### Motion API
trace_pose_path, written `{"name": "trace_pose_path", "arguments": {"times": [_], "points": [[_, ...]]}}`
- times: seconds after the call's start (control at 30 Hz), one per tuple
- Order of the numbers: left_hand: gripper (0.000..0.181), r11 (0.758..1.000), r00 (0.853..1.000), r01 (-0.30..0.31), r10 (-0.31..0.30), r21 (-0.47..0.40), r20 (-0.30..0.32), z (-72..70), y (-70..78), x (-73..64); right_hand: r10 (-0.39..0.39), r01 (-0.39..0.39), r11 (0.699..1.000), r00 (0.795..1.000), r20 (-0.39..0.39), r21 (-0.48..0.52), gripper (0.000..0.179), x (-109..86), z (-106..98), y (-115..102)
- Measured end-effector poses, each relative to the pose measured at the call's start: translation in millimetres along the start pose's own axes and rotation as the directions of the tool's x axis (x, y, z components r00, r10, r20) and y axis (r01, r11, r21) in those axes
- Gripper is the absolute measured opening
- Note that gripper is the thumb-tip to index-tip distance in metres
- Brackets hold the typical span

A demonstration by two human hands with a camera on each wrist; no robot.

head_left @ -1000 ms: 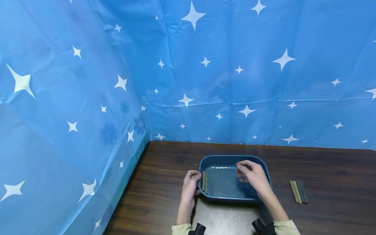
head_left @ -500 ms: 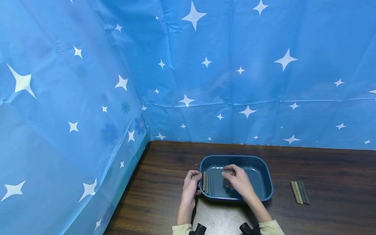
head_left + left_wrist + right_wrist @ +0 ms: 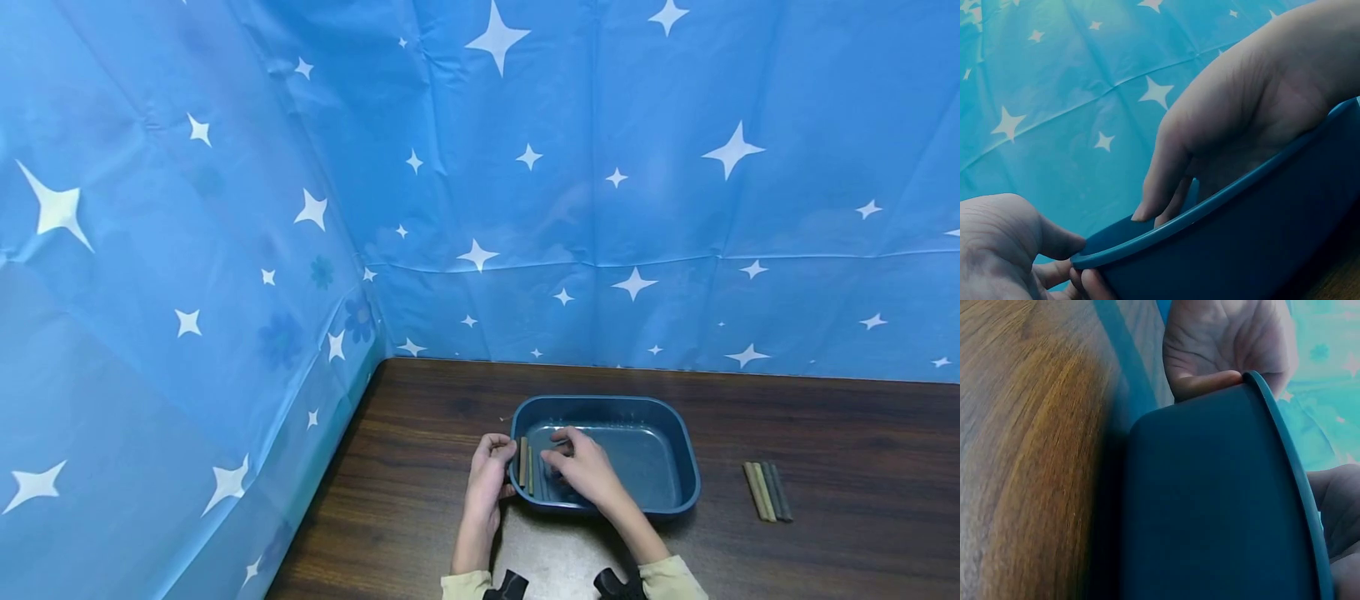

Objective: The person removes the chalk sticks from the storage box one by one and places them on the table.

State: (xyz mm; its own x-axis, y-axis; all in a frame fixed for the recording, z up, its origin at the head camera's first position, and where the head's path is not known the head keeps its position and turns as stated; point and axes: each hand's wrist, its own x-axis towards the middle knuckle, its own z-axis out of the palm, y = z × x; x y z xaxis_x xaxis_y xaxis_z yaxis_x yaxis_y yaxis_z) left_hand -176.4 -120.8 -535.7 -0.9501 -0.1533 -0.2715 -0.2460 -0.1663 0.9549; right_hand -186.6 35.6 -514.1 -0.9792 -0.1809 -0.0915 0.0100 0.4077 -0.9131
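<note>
The left hand (image 3: pixel 486 477) pinches the rim of the blue tray (image 3: pixel 652 457). The right hand (image 3: pixel 587 472) reaches inside, beside thin sticks (image 3: pixel 522 463) — gripping or not, I cannot tell.

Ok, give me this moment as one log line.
left hand: grips tray rim | right hand: in tray, near sticks, contact unclear | other sticks: on table, right of tray
</note>
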Motion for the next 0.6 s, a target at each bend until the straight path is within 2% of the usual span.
{"name": "trace_pose_path", "arguments": {"times": [0.13,0.23,0.5,0.6], "points": [[0.020,1.000,1.000,0.001,-0.001,0.002,-0.001,-0.1,0.4,-0.2,0.010,-0.008,0.999,0.999,0.032,-0.050,0.038,2.8,4,-2],[0.021,1.000,1.000,0.002,-0.002,0.001,0.007,-0.4,1.3,-1.1,0.015,-0.012,0.999,0.998,0.059,-0.049,0.040,4.9,6,-3],[0.019,1.000,0.999,0.005,-0.005,0.003,0.034,1.0,17.3,-11.4,0.038,-0.048,0.997,0.990,0.136,0.067,0.043,8.9,13,-2],[0.018,1.000,0.999,0.006,-0.005,-0.008,0.034,0.7,14.7,-10.1,0.032,-0.043,0.997,0.989,0.148,0.071,0.042,10.2,16,-3]]}}
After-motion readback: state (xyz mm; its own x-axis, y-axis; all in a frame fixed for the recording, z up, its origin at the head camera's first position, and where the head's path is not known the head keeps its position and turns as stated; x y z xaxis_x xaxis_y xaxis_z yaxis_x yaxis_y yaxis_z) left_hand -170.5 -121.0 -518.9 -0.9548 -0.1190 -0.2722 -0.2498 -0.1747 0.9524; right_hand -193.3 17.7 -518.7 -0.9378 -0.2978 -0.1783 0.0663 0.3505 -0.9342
